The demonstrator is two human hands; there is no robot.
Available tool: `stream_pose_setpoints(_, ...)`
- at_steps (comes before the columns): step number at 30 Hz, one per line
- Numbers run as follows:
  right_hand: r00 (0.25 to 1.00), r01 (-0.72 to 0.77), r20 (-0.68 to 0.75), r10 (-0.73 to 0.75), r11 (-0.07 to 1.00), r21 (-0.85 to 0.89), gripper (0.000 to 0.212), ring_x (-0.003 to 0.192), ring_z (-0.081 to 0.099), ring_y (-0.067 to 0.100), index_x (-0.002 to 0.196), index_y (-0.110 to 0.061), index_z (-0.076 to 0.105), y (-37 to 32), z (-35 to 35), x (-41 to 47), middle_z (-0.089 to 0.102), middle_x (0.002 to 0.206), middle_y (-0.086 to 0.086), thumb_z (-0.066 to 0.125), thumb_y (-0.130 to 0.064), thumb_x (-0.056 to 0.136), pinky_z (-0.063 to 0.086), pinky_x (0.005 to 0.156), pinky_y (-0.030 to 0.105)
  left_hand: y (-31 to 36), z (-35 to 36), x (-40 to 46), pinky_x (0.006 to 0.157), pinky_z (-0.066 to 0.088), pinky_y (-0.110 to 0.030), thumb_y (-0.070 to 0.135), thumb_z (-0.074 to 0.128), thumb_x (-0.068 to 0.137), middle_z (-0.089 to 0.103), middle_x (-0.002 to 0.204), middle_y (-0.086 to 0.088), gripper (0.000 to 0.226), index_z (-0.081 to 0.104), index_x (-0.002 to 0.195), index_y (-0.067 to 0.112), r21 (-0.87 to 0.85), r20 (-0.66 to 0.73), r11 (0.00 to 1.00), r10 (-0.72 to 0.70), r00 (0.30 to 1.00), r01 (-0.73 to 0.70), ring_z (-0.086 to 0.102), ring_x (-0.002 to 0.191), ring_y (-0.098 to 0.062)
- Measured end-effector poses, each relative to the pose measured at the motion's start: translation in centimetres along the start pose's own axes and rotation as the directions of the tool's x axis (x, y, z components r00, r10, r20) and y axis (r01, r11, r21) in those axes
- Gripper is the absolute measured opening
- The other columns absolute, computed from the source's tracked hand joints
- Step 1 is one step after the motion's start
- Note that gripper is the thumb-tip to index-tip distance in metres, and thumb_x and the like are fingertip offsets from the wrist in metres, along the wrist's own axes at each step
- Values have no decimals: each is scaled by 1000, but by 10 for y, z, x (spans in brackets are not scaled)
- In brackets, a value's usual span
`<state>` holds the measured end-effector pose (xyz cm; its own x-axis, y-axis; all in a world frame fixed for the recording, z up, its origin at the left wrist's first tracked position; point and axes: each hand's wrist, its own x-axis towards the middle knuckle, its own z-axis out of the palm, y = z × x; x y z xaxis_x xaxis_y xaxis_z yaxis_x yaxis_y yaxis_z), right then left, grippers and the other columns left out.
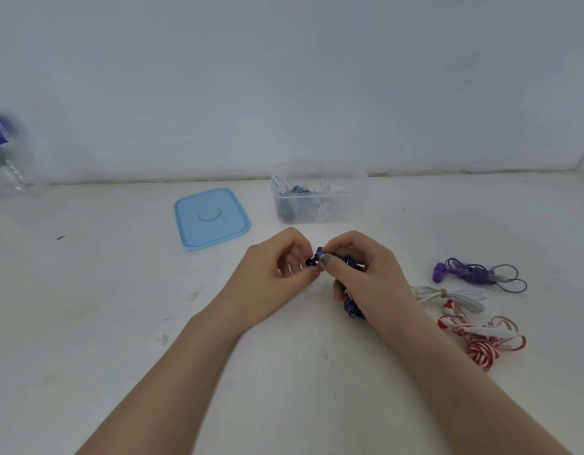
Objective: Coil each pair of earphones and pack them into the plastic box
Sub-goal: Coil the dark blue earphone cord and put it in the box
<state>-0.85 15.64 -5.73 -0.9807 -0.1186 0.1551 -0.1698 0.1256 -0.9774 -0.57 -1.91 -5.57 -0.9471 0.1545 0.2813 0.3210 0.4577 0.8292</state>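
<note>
1. Blue earphones point(351, 307) at frame centre, held just above the tabletop point(87, 307). The bundle's long axis runs from upper left to lower right; the black earbud tips point left, toward the left hand, and loops of blue cord hang out below the right palm.
2. Left hand point(277, 274): fingers curled, thumb and fingertips pinching the black earbud end.
3. Right hand point(366, 274): fingers curled round the blue cord bundle, thumb pressing on it near the earbuds.
4. Clear plastic box point(356, 205), upper centre of frame, open on top, standing near the wall. Inside: white and blue-grey coiled earphones, piled together; count not readable.
5. Blue lid point(211, 218) lies flat on the tabletop, just left of the box, apart from it.
6. Right of frame, on the tabletop: purple earphones point(471, 274), bundled; white earphones point(461, 297) below them; red-and-white striped earphones point(481, 343) lowest, loosely tangled.
7. Far left edge: clear plastic bottle point(4, 159), blurred.
</note>
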Motion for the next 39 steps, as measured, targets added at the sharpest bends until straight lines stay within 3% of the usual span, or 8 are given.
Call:
stream_pose_setpoints(11, 1000, -7, -19, 8, 1000, 21, 5, 49, 56, 19, 88, -14, 65, -2, 1, 0, 73, 82, 4, 65, -11, 91, 46, 47, 31, -2, 0, 2, 75, 52, -40, 13, 73, 87, 64, 78, 11, 13, 67, 91, 24, -11, -2, 1000, 2, 1000, -2, 55, 72, -11)
stream_pose_setpoints(16, 1000, -8, -16, 8, 1000, -10, 7, 49, 57, 18, 87, -18, 66, -1, 2, -1, 72, 85, 4, 65, -12, 91, 48, 50, 30, -1, 0, 1, 72, 51, -34, 16, 76, 86, 64, 77, 13, 12, 67, 90, 24, -10, -12, 1000, 17, 1000, -17, 55, 70, -8)
stream_pose_setpoints(22, 999, -19, -37, 19, 1000, 4, 6, 49, 57, 18, 86, -17, 66, -1, 2, 0, 73, 82, 3, 66, -14, 91, 45, 48, 30, -2, -1, 1, 73, 52, -32, 9, 74, 86, 67, 80, 11, 17, 68, 94, 23, -5, -7, 1000, 31, 1000, -31, 59, 74, -17)
stream_pose_setpoints(33, 998, -57, -16, 59, 994, 89, 7, 50, 54, 17, 87, -9, 66, -2, -3, 3, 71, 75, 7, 67, -12, 92, 42, 46, 21, -1, -2, 2, 84, 57, -29, 11, 75, 89, 74, 88, 10, 14, 73, 97, 22, -9, -35, 998, 68, 997, -68, 70, 86, -14)
stream_pose_setpoints(39, 993, -115, 30, 111, 981, 154, 10, 49, 51, 17, 86, -5, 66, -3, -6, 4, 69, 73, 5, 67, -12, 93, 39, 45, 27, 1, -2, 2, 88, 55, -22, 5, 73, 90, 78, 96, 6, 16, 76, 101, 15, -127, -18, 991, 31, 999, -33, 74, 92, -13)
